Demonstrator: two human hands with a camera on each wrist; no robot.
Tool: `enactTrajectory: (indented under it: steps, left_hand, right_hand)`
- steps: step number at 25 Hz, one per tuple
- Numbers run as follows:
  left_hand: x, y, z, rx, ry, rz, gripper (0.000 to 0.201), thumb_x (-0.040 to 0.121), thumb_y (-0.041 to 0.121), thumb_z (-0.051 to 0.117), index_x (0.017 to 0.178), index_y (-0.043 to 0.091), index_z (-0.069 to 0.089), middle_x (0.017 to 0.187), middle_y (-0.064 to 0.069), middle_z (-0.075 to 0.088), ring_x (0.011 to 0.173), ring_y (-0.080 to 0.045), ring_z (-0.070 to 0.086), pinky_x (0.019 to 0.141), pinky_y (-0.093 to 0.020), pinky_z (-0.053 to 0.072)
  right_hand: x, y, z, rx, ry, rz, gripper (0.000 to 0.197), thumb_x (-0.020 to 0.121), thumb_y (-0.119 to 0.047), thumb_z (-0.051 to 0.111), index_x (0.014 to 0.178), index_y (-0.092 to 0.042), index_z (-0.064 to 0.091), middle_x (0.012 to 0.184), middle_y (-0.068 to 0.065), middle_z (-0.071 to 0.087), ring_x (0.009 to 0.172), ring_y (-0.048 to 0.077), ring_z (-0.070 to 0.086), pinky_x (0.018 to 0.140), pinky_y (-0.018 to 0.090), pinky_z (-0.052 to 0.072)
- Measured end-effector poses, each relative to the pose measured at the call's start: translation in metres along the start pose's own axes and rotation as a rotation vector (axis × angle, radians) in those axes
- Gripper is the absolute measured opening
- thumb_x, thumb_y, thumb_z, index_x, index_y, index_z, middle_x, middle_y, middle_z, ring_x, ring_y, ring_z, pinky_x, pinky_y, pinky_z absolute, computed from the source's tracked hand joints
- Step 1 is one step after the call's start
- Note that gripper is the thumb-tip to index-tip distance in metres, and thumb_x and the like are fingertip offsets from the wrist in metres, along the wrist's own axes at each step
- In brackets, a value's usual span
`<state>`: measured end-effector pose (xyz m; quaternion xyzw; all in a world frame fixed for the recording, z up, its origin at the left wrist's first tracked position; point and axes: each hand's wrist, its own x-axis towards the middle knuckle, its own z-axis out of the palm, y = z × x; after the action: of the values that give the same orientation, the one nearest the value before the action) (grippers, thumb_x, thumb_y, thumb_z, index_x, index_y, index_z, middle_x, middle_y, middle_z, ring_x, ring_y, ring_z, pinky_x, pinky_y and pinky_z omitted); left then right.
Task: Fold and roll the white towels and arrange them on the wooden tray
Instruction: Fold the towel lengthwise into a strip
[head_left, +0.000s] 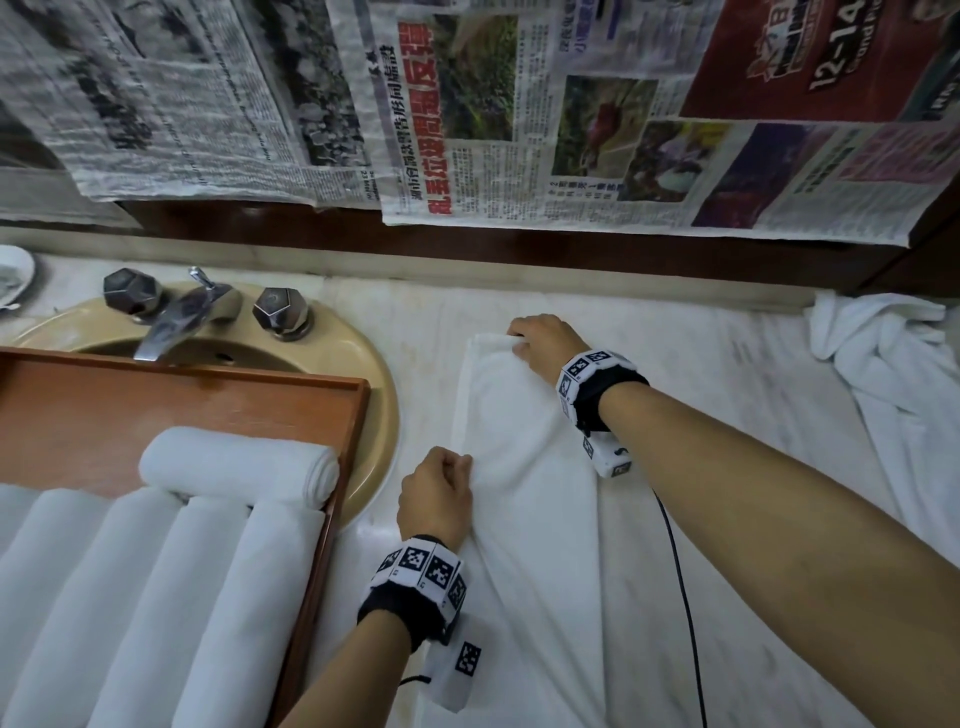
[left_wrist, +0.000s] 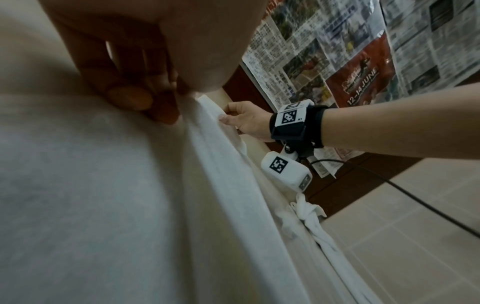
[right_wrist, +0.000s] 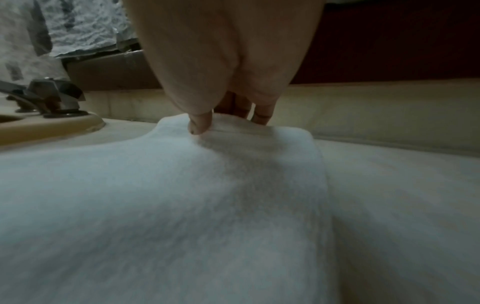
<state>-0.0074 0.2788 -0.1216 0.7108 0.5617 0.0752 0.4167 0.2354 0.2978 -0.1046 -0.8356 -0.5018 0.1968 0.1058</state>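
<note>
A white towel (head_left: 519, 467) lies folded lengthwise on the white counter, running from the back wall toward me. My right hand (head_left: 540, 345) pinches its far edge near the wall; thumb on top of the towel (right_wrist: 207, 185), fingers behind the fold. My left hand (head_left: 439, 493) grips the towel's left edge about halfway down, fingers curled on the cloth (left_wrist: 207, 164). The wooden tray (head_left: 218, 395) sits over the sink at left and holds several rolled white towels (head_left: 156, 597), with one more roll (head_left: 239, 465) lying across them.
A beige sink (head_left: 374, 395) with a chrome tap (head_left: 171, 322) and two faceted handles lies under the tray. A crumpled white towel (head_left: 893, 353) sits at the far right by the wall. Newspaper (head_left: 519, 114) covers the wall. A black cable (head_left: 685, 613) runs from my right wrist.
</note>
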Motion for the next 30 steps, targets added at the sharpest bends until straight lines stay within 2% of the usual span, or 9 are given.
enactTrajectory:
  steps: [7,12,15,18,20,22,23,27,30]
  left_hand:
    - [-0.006,-0.006,0.0,-0.092,0.078,0.039,0.019,0.098,0.027,0.049,0.088,0.013,0.055,0.072,0.003,0.059,0.072,-0.022,0.055,0.064,-0.029,0.036]
    - [0.001,-0.012,0.002,-0.126,0.058,-0.009,0.021,0.097,0.029,0.049,0.081,0.015,0.053,0.073,-0.001,0.062,0.073,-0.025,0.06,0.067,-0.036,0.051]
    - [0.004,-0.007,0.001,-0.067,0.056,-0.04,0.022,0.096,0.028,0.049,0.082,0.013,0.055,0.079,-0.004,0.064,0.076,-0.023,0.059,0.068,-0.031,0.046]
    - [0.012,-0.008,0.0,-0.052,0.026,-0.087,0.023,0.088,0.034,0.054,0.075,0.015,0.058,0.074,-0.006,0.068,0.069,-0.025,0.065,0.07,-0.032,0.054]
    - [0.017,-0.009,-0.001,-0.07,-0.016,-0.124,0.023,0.082,0.037,0.058,0.069,0.018,0.059,0.067,-0.006,0.068,0.064,-0.028,0.067,0.068,-0.037,0.059]
    - [0.018,-0.008,-0.005,-0.06,-0.04,-0.127,0.024,0.081,0.036,0.061,0.065,0.018,0.06,0.06,-0.006,0.068,0.058,-0.027,0.068,0.066,-0.037,0.059]
    - [0.017,-0.006,-0.007,-0.056,-0.049,-0.118,0.025,0.083,0.033,0.061,0.064,0.017,0.06,0.056,-0.006,0.067,0.054,-0.025,0.067,0.064,-0.037,0.059]
    - [0.016,0.002,-0.01,-0.077,-0.056,-0.138,0.027,0.086,0.024,0.061,0.063,0.009,0.058,0.048,-0.007,0.064,0.04,-0.023,0.064,0.054,-0.037,0.059]
    - [0.016,0.004,-0.011,-0.047,-0.066,-0.181,0.028,0.085,0.026,0.062,0.065,0.008,0.062,0.048,-0.008,0.065,0.04,-0.025,0.064,0.055,-0.039,0.06]
  right_hand:
    - [0.005,-0.006,0.0,-0.07,0.023,0.019,0.016,0.097,-0.015,0.045,0.107,-0.007,0.055,0.102,0.013,0.061,0.081,0.026,0.048,0.066,0.031,0.035]
    - [0.012,-0.006,0.008,-0.155,0.046,0.009,0.019,0.099,-0.02,0.047,0.11,-0.006,0.054,0.103,0.015,0.063,0.089,0.032,0.056,0.068,0.034,0.042]
    - [0.011,-0.011,0.009,-0.241,0.027,0.022,0.023,0.1,-0.02,0.045,0.117,-0.006,0.052,0.11,0.015,0.061,0.099,0.03,0.055,0.07,0.036,0.041]
    - [-0.014,-0.023,0.013,-0.268,0.044,-0.012,0.044,0.1,-0.029,0.043,0.141,-0.015,0.037,0.147,0.01,0.038,0.133,0.029,0.036,0.103,0.043,0.034]
    - [-0.058,-0.024,0.028,-0.225,-0.049,-0.302,0.057,0.103,-0.04,0.034,0.153,-0.023,0.015,0.163,-0.003,0.006,0.149,0.018,0.003,0.12,0.043,0.003]
    - [-0.097,-0.017,0.042,-0.286,-0.287,-0.611,0.059,0.104,-0.048,0.021,0.155,-0.029,-0.003,0.161,-0.011,-0.014,0.147,0.009,-0.018,0.117,0.042,-0.016]
    - [-0.095,-0.006,0.044,-0.352,-0.341,-0.661,0.059,0.104,-0.049,0.018,0.154,-0.03,-0.007,0.16,-0.012,-0.018,0.145,0.008,-0.021,0.116,0.044,-0.018]
    - [-0.037,0.008,0.021,-0.416,-0.204,-0.202,0.065,0.101,-0.053,0.018,0.154,-0.027,-0.011,0.159,-0.008,-0.023,0.147,0.016,-0.021,0.117,0.053,-0.012]
    - [-0.051,-0.006,0.035,-0.462,-0.291,-0.551,0.066,0.101,-0.057,0.014,0.153,-0.027,-0.013,0.158,-0.006,-0.025,0.145,0.014,-0.023,0.114,0.047,-0.019]
